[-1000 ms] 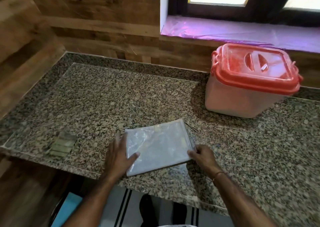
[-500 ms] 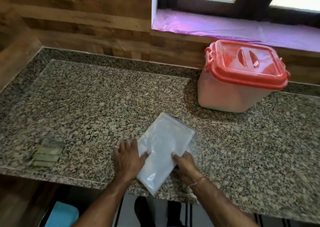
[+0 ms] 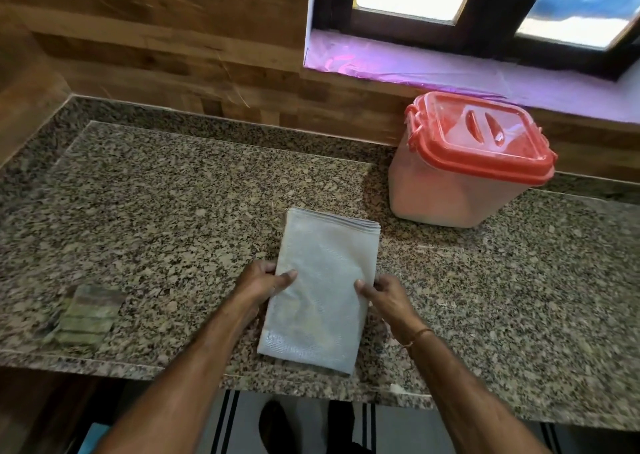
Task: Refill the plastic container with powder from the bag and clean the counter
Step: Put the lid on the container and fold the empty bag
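Note:
A flat, folded translucent white bag lies lengthwise on the speckled granite counter, near its front edge. My left hand grips the bag's left edge, thumb on top. On the opposite edge, my right hand holds it the same way. The plastic container stands at the back right against the wall, upright, its red lid closed. It looks filled with pale powder.
A folded greenish striped cloth lies on the counter at the front left. Wooden wall panels run behind the counter, and a window sill covered in purple film is above the container. A striped mat shows on the floor below.
Both hands have turned the folded bag clockwise, from lying crosswise to lying lengthwise, and now grip its two long edges. The container has not moved.

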Demonstrator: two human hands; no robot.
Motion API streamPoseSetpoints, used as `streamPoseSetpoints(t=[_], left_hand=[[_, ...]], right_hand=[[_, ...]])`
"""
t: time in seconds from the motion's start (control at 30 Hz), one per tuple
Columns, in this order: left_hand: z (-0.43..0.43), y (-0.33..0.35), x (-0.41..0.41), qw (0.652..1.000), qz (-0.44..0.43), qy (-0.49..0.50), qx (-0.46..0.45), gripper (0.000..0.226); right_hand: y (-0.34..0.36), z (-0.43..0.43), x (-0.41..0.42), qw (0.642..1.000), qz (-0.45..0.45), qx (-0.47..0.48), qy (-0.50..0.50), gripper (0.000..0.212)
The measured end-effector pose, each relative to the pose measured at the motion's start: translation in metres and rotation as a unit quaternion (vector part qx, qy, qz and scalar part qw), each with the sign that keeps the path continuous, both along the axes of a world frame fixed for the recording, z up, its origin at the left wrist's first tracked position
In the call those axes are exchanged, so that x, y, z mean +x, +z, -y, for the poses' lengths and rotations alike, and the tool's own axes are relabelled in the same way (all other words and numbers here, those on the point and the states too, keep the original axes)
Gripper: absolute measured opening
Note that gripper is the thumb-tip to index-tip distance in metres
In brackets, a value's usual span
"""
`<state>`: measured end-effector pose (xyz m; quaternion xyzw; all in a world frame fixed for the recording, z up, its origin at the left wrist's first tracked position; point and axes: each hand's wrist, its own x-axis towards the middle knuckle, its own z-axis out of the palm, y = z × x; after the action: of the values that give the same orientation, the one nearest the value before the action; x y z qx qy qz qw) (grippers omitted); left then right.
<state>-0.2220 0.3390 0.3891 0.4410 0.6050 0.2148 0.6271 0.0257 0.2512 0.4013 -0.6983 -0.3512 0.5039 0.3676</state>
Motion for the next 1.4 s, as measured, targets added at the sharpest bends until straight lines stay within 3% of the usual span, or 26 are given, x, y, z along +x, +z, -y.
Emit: streamPoseSetpoints(t=[0.1, 0.3, 0.4, 0.5, 0.63, 0.73, 0.8, 0.83, 0.9, 1.0, 1.03, 1.13, 1.17, 1.27, 1.4], left_hand=[[-0.011, 0.011, -0.002, 0.998, -0.034, 0.022, 0.05, 0.014], [-0.019, 0.042, -0.004, 0.983, -0.015, 0.089, 0.161, 0.026], [-0.004, 0.025, -0.013, 0.983, -0.042, 0.103, 0.146, 0.037], [0.026, -0.013, -0.024, 0.991, -0.069, 0.089, 0.075, 0.042], [0.07, -0.051, -0.033, 0.993, -0.087, 0.07, 0.032, 0.071], [0.087, -0.036, -0.03, 0.993, -0.061, 0.07, 0.075, 0.052], [0.098, -0.023, -0.03, 0.992, -0.04, 0.077, 0.096, 0.037], [0.104, -0.017, -0.029, 0.991, -0.025, 0.08, 0.105, 0.033], [0.122, -0.005, -0.03, 0.987, -0.025, 0.117, 0.111, 0.026], [0.148, 0.007, -0.035, 0.969, -0.036, 0.21, 0.121, 0.011], [0.157, 0.009, -0.038, 0.962, -0.027, 0.242, 0.127, 0.016], [0.187, 0.012, -0.051, 0.93, -0.039, 0.35, 0.1, 0.071], [0.196, 0.014, -0.055, 0.915, -0.064, 0.384, 0.103, 0.075], [0.232, 0.02, -0.079, 0.873, -0.047, 0.475, 0.101, 0.059], [0.29, 0.016, -0.123, 0.859, 0.024, 0.51, 0.048, 0.028]], right_hand=[[0.017, -0.017, -0.003, 1.0, 0.008, 0.02, -0.006, 0.019], [0.04, -0.052, -0.014, 0.99, -0.093, 0.085, -0.061, 0.041], [0.025, -0.04, -0.023, 0.992, -0.099, 0.046, -0.068, 0.058], [-0.005, -0.014, -0.033, 0.993, -0.081, -0.033, -0.077, 0.044], [-0.042, 0.02, -0.036, 0.995, -0.004, -0.076, -0.063, 0.045], [-0.039, 0.015, -0.025, 0.994, -0.049, -0.069, -0.063, 0.032], [-0.027, 0.006, -0.018, 0.984, -0.145, -0.086, -0.062, 0.018], [-0.023, 0.0, -0.016, 0.976, -0.186, -0.099, -0.056, 0.025], [-0.011, -0.004, -0.021, 0.966, -0.231, -0.114, -0.021, 0.033], [-0.001, 0.002, -0.036, 0.969, -0.23, -0.067, 0.063, 0.029], [0.003, 0.005, -0.043, 0.97, -0.222, -0.045, 0.092, 0.028], [0.014, 0.018, -0.073, 0.961, -0.205, -0.01, 0.184, 0.024], [0.017, 0.024, -0.084, 0.956, -0.204, -0.005, 0.21, 0.024], [0.023, 0.042, -0.123, 0.941, -0.18, -0.004, 0.287, 0.022], [0.023, 0.067, -0.179, 0.923, -0.13, -0.01, 0.361, 0.016]])
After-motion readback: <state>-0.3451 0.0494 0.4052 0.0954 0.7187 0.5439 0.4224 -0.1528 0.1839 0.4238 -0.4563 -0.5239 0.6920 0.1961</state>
